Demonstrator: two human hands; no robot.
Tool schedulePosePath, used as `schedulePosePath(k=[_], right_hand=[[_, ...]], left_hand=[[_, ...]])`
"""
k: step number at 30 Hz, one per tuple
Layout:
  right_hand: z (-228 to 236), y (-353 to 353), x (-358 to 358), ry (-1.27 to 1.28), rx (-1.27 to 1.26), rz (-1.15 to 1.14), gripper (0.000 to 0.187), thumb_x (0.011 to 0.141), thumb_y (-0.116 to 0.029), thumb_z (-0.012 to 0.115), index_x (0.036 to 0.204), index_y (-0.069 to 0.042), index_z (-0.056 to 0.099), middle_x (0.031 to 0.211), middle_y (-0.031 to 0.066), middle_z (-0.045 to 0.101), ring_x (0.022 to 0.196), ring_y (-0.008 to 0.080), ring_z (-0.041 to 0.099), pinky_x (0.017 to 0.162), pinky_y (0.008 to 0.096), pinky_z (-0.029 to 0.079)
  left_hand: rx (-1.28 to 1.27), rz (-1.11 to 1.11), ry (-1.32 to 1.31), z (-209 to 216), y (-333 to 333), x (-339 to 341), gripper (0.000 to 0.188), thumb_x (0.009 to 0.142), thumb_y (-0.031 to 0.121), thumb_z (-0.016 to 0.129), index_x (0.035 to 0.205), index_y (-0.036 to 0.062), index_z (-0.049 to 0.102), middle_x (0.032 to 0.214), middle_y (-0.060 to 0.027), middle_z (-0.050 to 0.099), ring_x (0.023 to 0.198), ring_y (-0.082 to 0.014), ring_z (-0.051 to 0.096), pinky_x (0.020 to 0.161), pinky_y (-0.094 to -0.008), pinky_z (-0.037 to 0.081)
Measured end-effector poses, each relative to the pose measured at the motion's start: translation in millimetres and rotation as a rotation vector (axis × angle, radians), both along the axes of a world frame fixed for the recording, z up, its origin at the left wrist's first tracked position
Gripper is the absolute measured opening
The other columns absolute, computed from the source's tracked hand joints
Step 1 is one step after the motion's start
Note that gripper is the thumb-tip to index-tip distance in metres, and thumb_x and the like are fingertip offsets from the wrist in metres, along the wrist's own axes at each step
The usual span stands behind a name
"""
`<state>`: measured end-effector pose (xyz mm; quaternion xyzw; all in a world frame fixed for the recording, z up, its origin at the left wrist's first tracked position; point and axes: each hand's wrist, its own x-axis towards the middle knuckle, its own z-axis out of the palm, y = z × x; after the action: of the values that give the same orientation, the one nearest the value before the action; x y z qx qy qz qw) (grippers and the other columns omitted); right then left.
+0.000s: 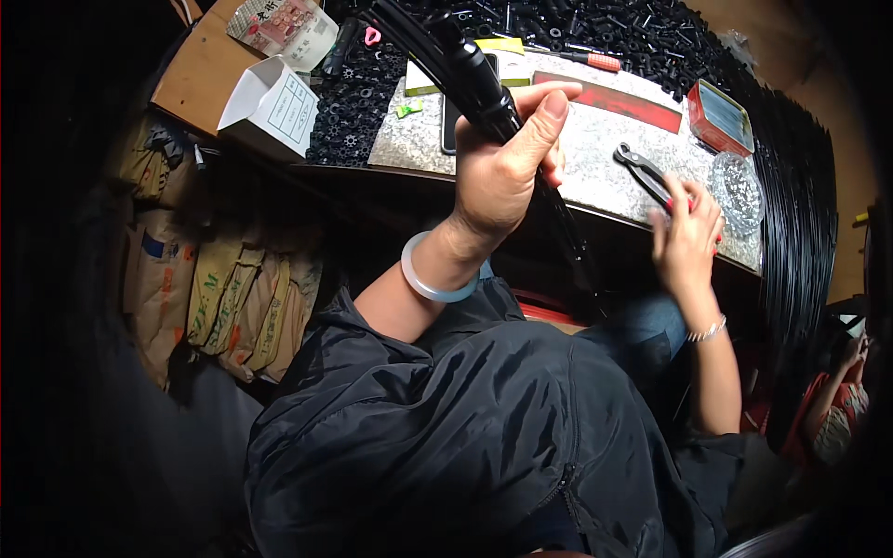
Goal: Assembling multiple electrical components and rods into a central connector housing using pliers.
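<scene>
My left hand [502, 177], raised over the table's near edge, is closed around a black folded umbrella frame [470, 79]. The frame slants from the upper left down past my wrist to the lower right, with thin ribs bunched along its upper part. On the right, my right hand [690, 232] has its thumb and fingers around the red handles of a pair of pliers [637, 166]. The pliers' dark jaws rest on the pale tabletop [595, 172], pointing away to the left. My palm hides the rest of the handles.
Small black parts [642, 46] heap along the back. A red strip [609, 100], a red tin [721, 116], a clear glass dish [739, 191] and a red-handled screwdriver [603, 61] lie on top. Long black rods [800, 205] hang at right; a white box [270, 107] stands left.
</scene>
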<state>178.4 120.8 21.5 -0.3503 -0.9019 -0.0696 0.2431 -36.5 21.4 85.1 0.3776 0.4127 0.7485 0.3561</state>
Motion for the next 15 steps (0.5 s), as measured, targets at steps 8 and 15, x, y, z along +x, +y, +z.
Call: schedulePosePath(k=[8,15], right_hand=[[28.5,-91.1,7.6,0.945,-1.254,0.606,0.091,0.077,-0.058,0.059,0.138,-0.003,0.020,0.132,0.0144,0.038,0.122,0.0281,0.039,0.103,0.0407,0.028],[40.6,-67.9,18.3,1.612,-1.124,0.740,0.041,0.088,-0.052,0.045,0.073,-0.013,0.050,0.056,-0.0037,0.042,0.058,0.0117,0.040,0.069,0.0312,0.035]], left_hand=[[0.266,-0.270,-0.871,-13.9,-29.6,33.5,0.037,0.088,0.047,0.048,0.076,0.0122,0.053,0.093,-0.0078,0.063,0.091,-0.0234,0.059,0.086,-0.0405,0.045],[-0.415,-0.751,-0.813,-62.3,-61.4,63.5,0.044,0.085,0.048,0.055,0.099,0.0065,0.058,0.088,-0.0080,0.063,0.087,-0.0175,0.060,0.076,-0.0329,0.051]])
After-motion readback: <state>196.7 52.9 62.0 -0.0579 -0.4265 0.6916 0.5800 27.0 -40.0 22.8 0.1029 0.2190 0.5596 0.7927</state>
